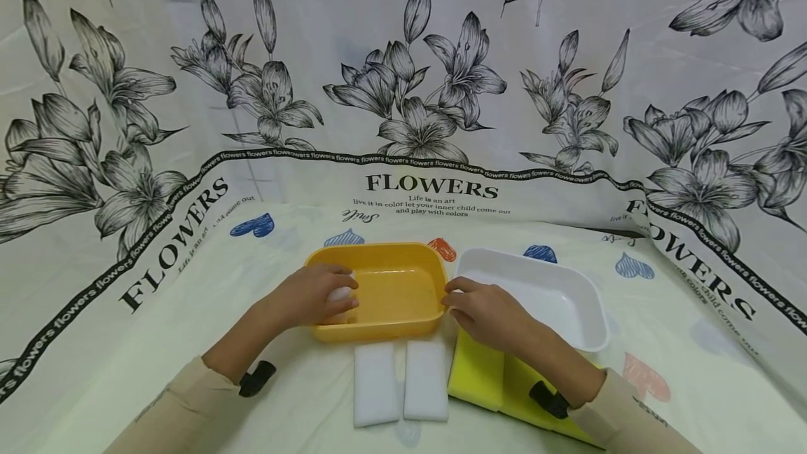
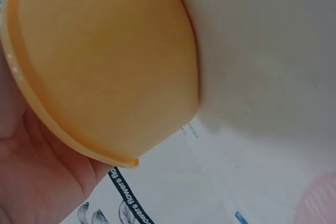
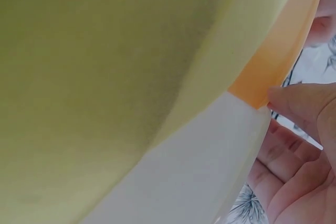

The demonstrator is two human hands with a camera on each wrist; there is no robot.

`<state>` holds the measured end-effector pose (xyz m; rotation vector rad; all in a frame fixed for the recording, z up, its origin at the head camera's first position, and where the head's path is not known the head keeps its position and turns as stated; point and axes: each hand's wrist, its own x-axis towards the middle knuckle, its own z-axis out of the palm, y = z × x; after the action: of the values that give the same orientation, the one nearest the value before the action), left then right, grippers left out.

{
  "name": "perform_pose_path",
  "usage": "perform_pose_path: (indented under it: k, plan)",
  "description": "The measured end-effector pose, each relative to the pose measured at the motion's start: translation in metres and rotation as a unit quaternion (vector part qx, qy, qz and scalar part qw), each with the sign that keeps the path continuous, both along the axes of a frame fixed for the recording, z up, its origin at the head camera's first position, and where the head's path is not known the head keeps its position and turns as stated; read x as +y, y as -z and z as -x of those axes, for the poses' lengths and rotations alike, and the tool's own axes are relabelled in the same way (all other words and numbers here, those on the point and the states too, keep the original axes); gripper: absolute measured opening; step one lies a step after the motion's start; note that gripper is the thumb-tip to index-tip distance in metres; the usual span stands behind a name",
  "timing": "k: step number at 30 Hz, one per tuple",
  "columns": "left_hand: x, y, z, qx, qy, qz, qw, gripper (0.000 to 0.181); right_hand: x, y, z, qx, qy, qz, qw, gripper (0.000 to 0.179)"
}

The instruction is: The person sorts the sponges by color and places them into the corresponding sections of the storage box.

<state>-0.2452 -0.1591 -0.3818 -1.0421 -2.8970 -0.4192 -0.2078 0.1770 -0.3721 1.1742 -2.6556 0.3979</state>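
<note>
At the left end of the yellow basin [image 1: 391,331], my left hand [image 1: 309,294] reaches over the rim with its fingers inside. Between its thumb and fingers shows a small white rounded object [image 1: 339,293], mostly covered by the hand. From the left wrist, the basin's outer wall [image 2: 115,66] fills much of the view, the palm beside its rim. My right hand [image 1: 488,310] pinches the basin's right rim, its thumb [image 3: 294,98] on the edge in the right wrist view. A white basin [image 1: 548,293] stands just to the right, partly behind that hand.
Two white sponge-like blocks [image 1: 377,384] lie side by side in front of the yellow basin. Folded yellow cloths [image 1: 477,373] lie under the right forearm. A pale cloth with printed hearts covers the surface, and a flower-printed curtain [image 1: 416,90] hangs behind.
</note>
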Motion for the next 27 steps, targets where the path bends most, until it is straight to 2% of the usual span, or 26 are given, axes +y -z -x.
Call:
perform_pose_path:
  k: [2, 7, 10, 14, 16, 18, 21, 24, 27]
  plan:
    - [0.003, 0.0, -0.006, -0.004, -0.009, -0.014, 0.9999, 0.032, 0.0, 0.0, 0.001, 0.0, -0.001, 0.0, 1.0, 0.018]
    - [0.01, -0.005, -0.023, 0.012, -0.001, -0.043, 0.999, 0.026, 0.0, 0.0, 0.0, -0.002, 0.002, 0.0, 1.0, 0.018]
    - [0.015, -0.007, -0.034, 0.051, 0.027, -0.068, 0.996, 0.018, 0.0, -0.001, -0.001, -0.004, 0.004, -0.001, 1.0, 0.019]
    - [0.021, -0.009, -0.05, 0.114, 0.07, -0.112, 0.9847, 0.013, -0.001, -0.001, -0.001, -0.002, 0.005, -0.003, 1.0, 0.019]
    - [0.025, -0.009, -0.058, 0.127, 0.087, -0.127, 0.9798, 0.014, 0.0, -0.002, -0.001, 0.0, 0.004, -0.003, 1.0, 0.019]
    - [0.029, -0.009, -0.066, 0.121, 0.1, -0.133, 0.9786, 0.014, 0.0, -0.002, -0.001, 0.002, 0.004, -0.004, 1.0, 0.019]
    - [0.033, -0.007, -0.076, 0.086, 0.106, -0.125, 0.9827, 0.014, 0.0, -0.001, -0.001, 0.003, 0.004, -0.005, 1.0, 0.019]
    - [0.035, -0.004, -0.083, 0.052, 0.098, -0.097, 0.9892, 0.013, 0.0, -0.001, -0.001, 0.003, 0.003, -0.005, 1.0, 0.019]
    - [0.036, 0.001, -0.088, 0.042, 0.083, -0.061, 0.9938, 0.017, 0.0, -0.001, -0.001, 0.004, 0.001, -0.004, 1.0, 0.019]
